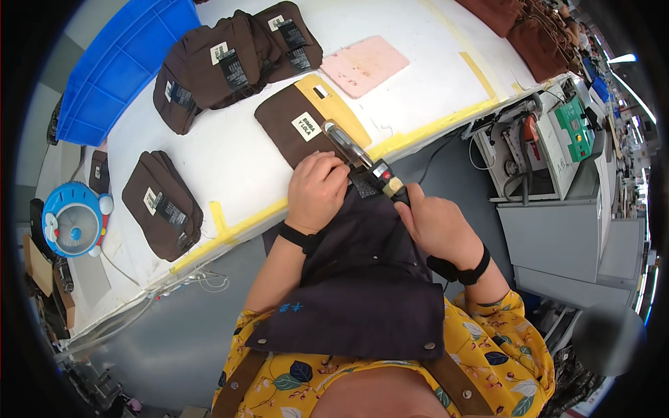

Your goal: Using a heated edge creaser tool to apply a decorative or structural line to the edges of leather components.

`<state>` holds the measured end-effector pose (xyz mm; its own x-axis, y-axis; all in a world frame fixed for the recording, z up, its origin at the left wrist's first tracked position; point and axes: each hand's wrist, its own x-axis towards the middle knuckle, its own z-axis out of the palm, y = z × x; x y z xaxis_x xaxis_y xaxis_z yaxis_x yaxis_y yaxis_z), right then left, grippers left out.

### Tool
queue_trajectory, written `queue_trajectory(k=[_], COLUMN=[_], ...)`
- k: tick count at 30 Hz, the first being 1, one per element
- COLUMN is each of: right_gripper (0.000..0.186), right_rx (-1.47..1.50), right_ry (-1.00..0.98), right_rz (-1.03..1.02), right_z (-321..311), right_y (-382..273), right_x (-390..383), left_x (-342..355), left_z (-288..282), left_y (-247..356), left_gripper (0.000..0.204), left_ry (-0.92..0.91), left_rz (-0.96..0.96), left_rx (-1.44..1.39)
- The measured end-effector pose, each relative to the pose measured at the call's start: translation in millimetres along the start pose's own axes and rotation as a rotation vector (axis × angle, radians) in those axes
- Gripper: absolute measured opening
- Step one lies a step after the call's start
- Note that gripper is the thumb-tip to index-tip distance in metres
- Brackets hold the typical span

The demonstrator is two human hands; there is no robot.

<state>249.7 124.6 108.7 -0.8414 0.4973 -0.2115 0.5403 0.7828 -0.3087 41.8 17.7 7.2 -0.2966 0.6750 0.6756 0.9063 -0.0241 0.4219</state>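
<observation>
A round blue-and-white plastic fan (75, 223) stands near a large blue plastic crate (122, 66); what is inside the crate cannot be told. Dark-brown fabric stacks (157, 209) with cream labels lie on the white table (230, 153). Nearer the middle, a flat dark-brown fabric panel (282, 122) lies beside a yellow board (334, 108). The left hand (317, 194), fingers bent and close together, touches the panel's near edge; pinching cannot be told. The right hand (442, 226) has its fingers wrapped around a black-handled, metal-headed tool (354, 152), its head at the panel's right edge
</observation>
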Motion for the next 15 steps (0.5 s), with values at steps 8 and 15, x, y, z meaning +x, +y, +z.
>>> queue_trajectory(k=[8, 15], right_gripper=[0.033, 0.033], right_rx=[0.008, 0.029], right_ry=[0.239, 0.088], right_rz=[-0.198, -0.1], right_z=[18, 1], right_y=[-1, -6], right_x=[79, 62], left_x=[4, 1], left_z=[1, -1], left_y=[0, -1], left_gripper=[0.016, 0.015], left_ry=[-0.014, -0.023], left_rz=[-0.023, -0.021], left_rx=[-0.026, -0.023])
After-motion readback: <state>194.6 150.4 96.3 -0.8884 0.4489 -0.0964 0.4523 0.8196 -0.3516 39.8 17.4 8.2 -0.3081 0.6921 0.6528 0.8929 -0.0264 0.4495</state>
